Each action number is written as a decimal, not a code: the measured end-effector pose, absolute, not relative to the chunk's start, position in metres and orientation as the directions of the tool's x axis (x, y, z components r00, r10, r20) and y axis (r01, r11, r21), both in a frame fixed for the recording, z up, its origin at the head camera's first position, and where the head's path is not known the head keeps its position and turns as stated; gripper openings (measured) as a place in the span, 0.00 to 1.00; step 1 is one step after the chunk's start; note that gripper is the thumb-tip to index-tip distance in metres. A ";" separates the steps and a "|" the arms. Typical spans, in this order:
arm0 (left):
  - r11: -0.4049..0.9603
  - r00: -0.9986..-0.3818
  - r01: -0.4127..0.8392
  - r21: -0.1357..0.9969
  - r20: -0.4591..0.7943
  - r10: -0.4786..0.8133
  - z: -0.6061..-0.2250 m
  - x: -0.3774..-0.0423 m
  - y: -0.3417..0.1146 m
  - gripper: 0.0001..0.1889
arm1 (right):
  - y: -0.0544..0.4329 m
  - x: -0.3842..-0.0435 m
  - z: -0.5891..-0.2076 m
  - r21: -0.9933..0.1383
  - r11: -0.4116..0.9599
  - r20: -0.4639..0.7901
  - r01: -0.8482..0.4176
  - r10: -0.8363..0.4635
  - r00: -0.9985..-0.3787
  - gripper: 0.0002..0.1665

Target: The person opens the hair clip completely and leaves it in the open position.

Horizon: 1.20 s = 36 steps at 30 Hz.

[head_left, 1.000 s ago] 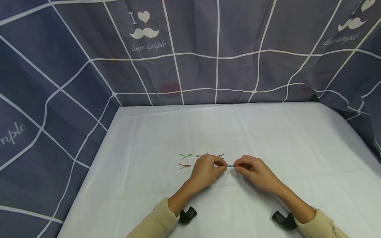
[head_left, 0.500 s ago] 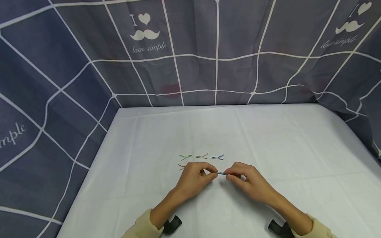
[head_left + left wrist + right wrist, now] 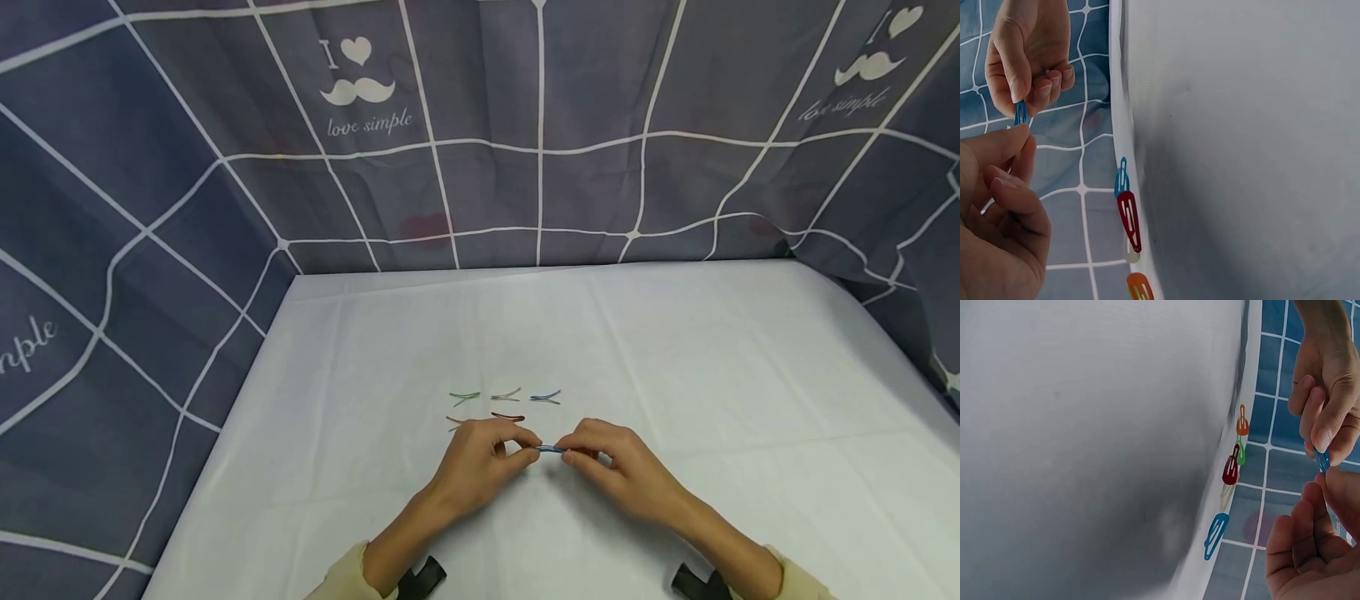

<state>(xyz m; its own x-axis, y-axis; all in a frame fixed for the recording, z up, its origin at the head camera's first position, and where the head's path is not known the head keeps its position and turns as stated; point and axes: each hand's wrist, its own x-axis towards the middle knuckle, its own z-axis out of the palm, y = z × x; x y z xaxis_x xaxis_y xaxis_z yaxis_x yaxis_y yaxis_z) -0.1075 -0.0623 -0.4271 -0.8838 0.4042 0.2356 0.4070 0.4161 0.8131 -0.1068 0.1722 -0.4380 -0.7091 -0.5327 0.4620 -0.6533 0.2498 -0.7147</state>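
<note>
A blue snap hair clip (image 3: 551,449) is held between both hands, low over the white table. My left hand (image 3: 480,462) pinches one end with thumb and fingertips. From the other side, the right hand (image 3: 630,471) pinches the opposite end. In the left wrist view the middle of this blue clip (image 3: 1020,112) shows between the two sets of fingertips. Just beyond the left hand lie a dark red hair clip (image 3: 508,417) and an orange one (image 3: 455,422), the latter partly covered by that hand.
Farther back a green hair clip (image 3: 465,397), a cream one (image 3: 506,395) and another blue one (image 3: 545,397) lie in a row, their parts spread in a V. Dark checked cloth (image 3: 487,192) walls the white table (image 3: 675,350) at the back and sides.
Both hands have moved left and nearer the body, still pinching the blue hair clip. The back row and the dark red clip have come out from behind the left hand, which now partly covers the orange one.
</note>
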 end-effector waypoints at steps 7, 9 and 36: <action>0.414 -0.870 0.433 0.801 0.250 0.425 -0.426 -0.106 -0.064 0.03 | 0.169 -0.103 -0.439 -0.716 0.267 0.456 -0.645 -0.521 -0.721 0.15; 0.413 -0.869 0.437 0.799 0.257 0.422 -0.426 -0.106 -0.065 0.03 | 0.168 -0.102 -0.440 -0.709 0.265 0.467 -0.654 -0.518 -0.716 0.16; 0.357 -0.767 0.562 0.746 0.308 0.563 -0.422 -0.102 -0.070 0.02 | 0.164 -0.098 -0.438 -0.571 0.309 0.572 -0.761 -0.515 -0.639 0.15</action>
<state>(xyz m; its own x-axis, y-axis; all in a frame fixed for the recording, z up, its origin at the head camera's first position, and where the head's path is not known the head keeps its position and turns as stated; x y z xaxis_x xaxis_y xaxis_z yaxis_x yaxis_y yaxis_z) -0.1017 -0.0702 -0.4220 -0.7667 0.5635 0.3078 0.5621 0.3573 0.7459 -0.0984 0.1637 -0.4379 -0.6385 -0.5148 0.5721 -0.7607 0.3090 -0.5709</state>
